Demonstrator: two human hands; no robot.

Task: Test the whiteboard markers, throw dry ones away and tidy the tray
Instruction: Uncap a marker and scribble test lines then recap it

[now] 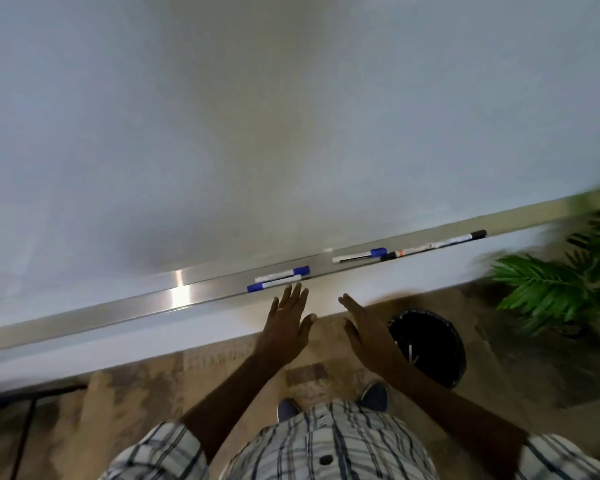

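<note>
Grip: my left hand (288, 320) is flat with the fingers straight and together, and it holds nothing. Its fingertips are just below the front lip of the tray (146, 304); I cannot tell whether they touch it. My right hand (364, 332) is likewise flat and empty, beside the left and slightly further from the tray.

Items: 5 markers lie on the tray.
- The front blue marker (274, 284) and rear blue marker (283, 273) lie side by side, just beyond my left fingertips.
- The third blue marker (359, 255) sits apart, further right.
- The orange-banded marker (407, 252) is next, close to end-on with the black-capped marker (461, 239).

Progress: the whiteboard (291, 116) shows no test strokes that I can make out. All 5 markers are capped. The bin (430, 344) on the floor at my right holds a pale stick-like object; I cannot confirm it is a marker. Judgement: testing of these 5 is outstanding, and tidying is not done.

Orientation: every marker's long axis runs along the tray. Cap directions are mixed:
- front blue: cap left;
- rear blue, third blue and black-capped: cap right;
- orange-banded: dark end left.
</note>
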